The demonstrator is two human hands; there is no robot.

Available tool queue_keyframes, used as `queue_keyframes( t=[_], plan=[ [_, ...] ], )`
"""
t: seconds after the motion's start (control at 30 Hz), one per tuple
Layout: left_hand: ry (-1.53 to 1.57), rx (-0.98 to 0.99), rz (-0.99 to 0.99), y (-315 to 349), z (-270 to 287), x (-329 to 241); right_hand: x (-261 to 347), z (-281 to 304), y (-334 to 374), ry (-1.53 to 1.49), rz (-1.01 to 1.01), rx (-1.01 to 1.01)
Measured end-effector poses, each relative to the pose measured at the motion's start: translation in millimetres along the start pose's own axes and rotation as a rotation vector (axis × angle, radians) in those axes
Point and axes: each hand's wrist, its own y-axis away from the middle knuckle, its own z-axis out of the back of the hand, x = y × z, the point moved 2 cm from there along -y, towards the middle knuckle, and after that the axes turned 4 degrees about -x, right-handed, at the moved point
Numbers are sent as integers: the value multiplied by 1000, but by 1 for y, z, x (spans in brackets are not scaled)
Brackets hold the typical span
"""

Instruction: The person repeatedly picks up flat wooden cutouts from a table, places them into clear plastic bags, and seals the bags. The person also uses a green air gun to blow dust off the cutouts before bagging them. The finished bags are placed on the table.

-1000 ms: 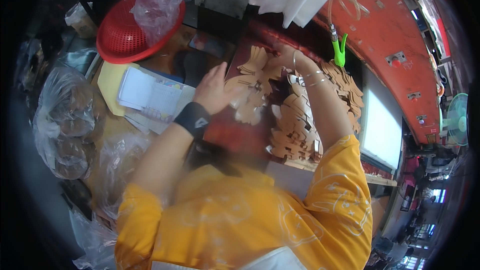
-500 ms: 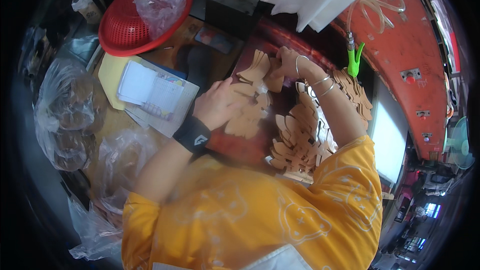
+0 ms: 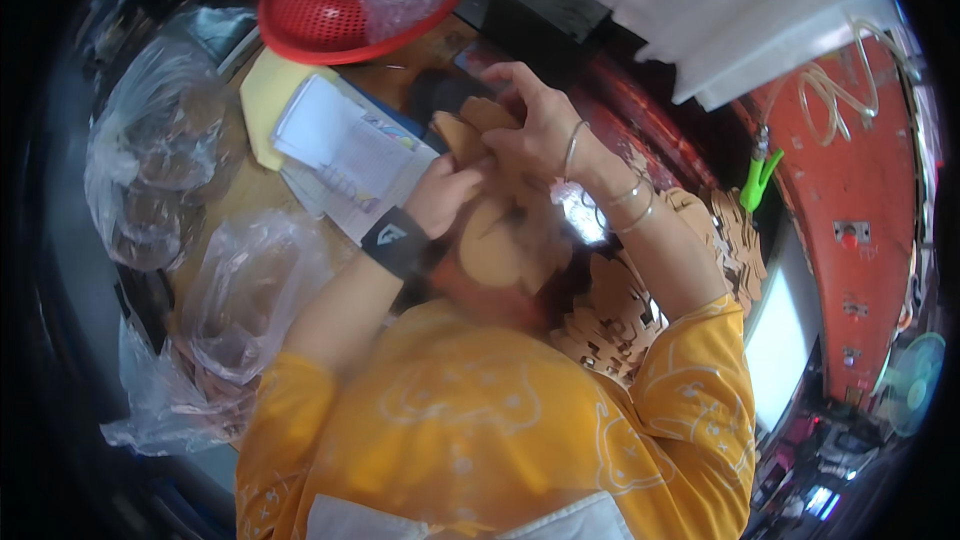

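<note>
My left hand (image 3: 442, 198), with a black wristband, curls its fingers at the lower edge of some tan cut pieces (image 3: 458, 138) that look like leather. My right hand (image 3: 540, 128), wearing bangles, pinches the same pieces from the right between thumb and fingers. Their upper ends stick up between my two hands. More loose tan pieces (image 3: 488, 245) lie below on the dark red surface, blurred by motion. Beyond my right forearm, a larger heap of tan pieces (image 3: 608, 315) is partly hidden by the arm.
A red plastic basket (image 3: 310, 15) with a clear bag stands at the back left. Papers (image 3: 345, 160) lie left of my hands, and clear plastic bags (image 3: 255, 290) sit farther left. A green air gun (image 3: 760, 180) hangs by the red machine panel (image 3: 850, 170) at right.
My left hand, spread over the loose pieces before, now grips tan pieces together with my right hand. My right hand has turned its fingers toward the left. The whole view has shifted.
</note>
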Motion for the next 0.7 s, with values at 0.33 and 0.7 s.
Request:
queue_keyframes(
  t=[0.33,0.7],
  plan=[
    [175,-175,-477,139,37,-114,113,-78,-14,-490,223,564],
    [-1079,-1602,-633,304,197,-38,182,-254,-40,-731,-227,1154]
  ],
)
